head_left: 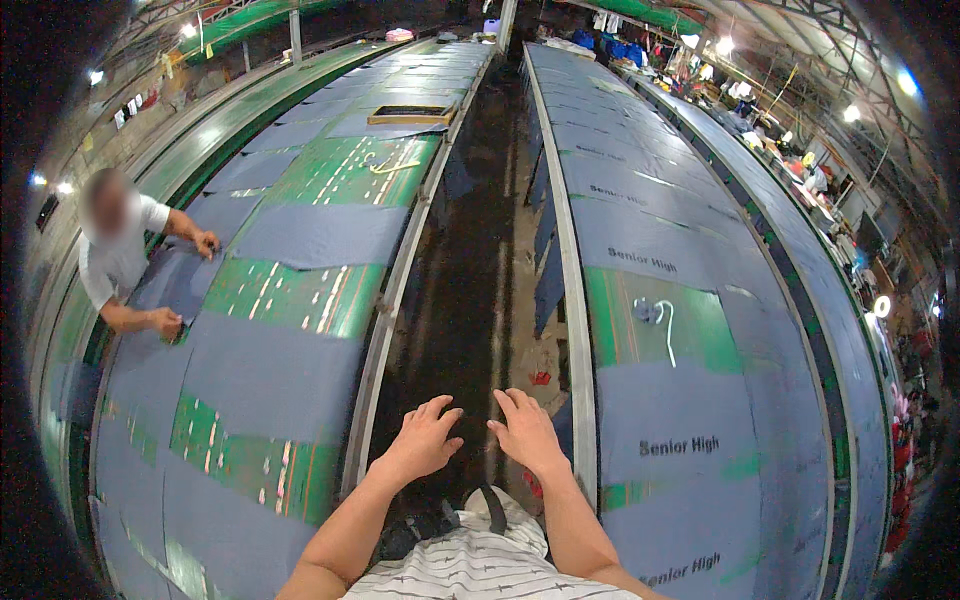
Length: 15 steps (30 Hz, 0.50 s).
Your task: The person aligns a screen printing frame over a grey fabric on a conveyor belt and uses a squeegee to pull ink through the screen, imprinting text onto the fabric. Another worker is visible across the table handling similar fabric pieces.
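Note:
Above the dark aisle between two long tables, my left hand (424, 438) and my right hand (526, 430) are held out in front of me. Both are empty, with loosely bent fingers and thumbs apart, and they touch nothing. To my left, blue-grey fabric panels (270, 370) lie on a green table top (285, 290). On my right lie similar fabric panels (690, 405), some bearing dark printed lettering. A bare green patch (710, 325) there holds a small greyish object with a white curved strip (670, 335).
A person (120, 240) in a white shirt handles a fabric panel (180, 280) across the left table. Farther along sit a rectangular frame (410, 116) and a yellowish strip (395, 167). Metal rails (580, 400) edge the aisle (455, 290). A red scrap (541, 378) lies on the floor.

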Available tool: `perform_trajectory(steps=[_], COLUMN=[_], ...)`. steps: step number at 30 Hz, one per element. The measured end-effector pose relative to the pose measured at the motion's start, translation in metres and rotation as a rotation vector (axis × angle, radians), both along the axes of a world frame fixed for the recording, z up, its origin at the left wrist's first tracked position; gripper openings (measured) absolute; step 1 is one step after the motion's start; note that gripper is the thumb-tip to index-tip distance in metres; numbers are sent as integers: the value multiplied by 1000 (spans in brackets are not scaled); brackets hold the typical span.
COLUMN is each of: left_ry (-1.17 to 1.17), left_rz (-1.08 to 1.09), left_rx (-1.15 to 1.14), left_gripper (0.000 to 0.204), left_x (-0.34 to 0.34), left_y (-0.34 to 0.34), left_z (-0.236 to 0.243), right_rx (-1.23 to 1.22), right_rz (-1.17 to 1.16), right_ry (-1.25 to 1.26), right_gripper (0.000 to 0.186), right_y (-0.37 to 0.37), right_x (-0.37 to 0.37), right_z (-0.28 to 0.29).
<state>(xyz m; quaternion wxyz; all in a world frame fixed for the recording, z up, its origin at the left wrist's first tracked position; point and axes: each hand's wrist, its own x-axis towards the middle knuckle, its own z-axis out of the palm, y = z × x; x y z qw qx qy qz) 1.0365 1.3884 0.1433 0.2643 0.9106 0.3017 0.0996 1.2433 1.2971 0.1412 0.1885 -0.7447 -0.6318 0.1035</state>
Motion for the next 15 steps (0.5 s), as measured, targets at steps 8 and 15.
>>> perform_trajectory(steps=[8, 15], left_ry=[-23, -15], left_rz=[32, 33], left_rx=[61, 14], left_gripper=[55, 55], left_x=[119, 200], left_y=[181, 345], left_z=[17, -12], right_rx=[-10, -39], right_rz=[33, 77], right_ry=[-16, -16], right_gripper=[55, 54], right_y=[189, 354], right_x=[120, 203], right_z=[23, -1])
